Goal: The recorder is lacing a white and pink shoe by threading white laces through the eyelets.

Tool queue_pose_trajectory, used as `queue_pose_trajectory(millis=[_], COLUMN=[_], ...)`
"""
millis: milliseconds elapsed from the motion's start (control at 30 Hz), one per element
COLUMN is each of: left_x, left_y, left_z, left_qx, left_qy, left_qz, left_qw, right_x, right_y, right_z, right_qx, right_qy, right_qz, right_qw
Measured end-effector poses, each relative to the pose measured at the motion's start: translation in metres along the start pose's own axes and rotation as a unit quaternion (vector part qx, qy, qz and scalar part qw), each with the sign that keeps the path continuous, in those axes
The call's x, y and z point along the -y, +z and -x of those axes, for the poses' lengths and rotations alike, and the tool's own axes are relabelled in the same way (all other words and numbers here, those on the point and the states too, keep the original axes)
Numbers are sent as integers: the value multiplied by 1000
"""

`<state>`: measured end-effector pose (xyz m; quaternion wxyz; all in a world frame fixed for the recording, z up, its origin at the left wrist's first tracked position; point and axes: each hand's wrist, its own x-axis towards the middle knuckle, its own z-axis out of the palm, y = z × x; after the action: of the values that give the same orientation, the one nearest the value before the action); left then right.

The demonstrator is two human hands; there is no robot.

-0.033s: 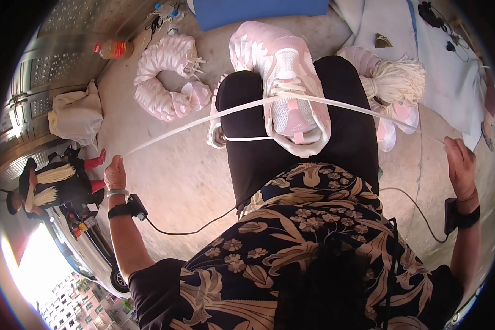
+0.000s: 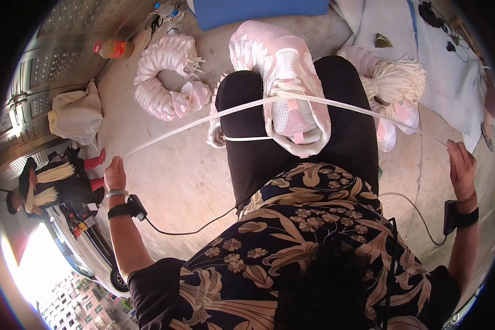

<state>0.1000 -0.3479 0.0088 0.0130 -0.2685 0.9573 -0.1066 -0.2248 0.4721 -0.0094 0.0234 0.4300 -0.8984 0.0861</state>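
A pink and white sneaker lies across my black-trousered knees, toe pointing away from me. A long flat white lace runs through the shoe and is stretched wide to both sides. My left hand pinches its left end, out at my left side above the concrete floor. Far out to the right, my right hand grips the other end. A shorter stretch of white lace crosses my left knee below the shoe.
A heap of pink and white sneakers lies on the floor at the left. A bundle of white laces rests on another pink shoe at the right. A blue mat, a red-capped bottle, a beige bag and a pale cloth surround me.
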Motion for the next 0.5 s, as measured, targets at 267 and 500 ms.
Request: queue_pose_trajectory(millis=[267,500], left_x=[26,-199], left_y=[17,-3], left_z=[7,8], left_qx=[53,391], left_qy=[-57,-177], left_qz=[5,416], left_qw=[997,802], right_x=[-121,-6], right_y=[49,129], right_z=[95,22], right_qx=[-84,82], right_qy=[193,434], right_qz=[70,-465], right_qw=[975,767])
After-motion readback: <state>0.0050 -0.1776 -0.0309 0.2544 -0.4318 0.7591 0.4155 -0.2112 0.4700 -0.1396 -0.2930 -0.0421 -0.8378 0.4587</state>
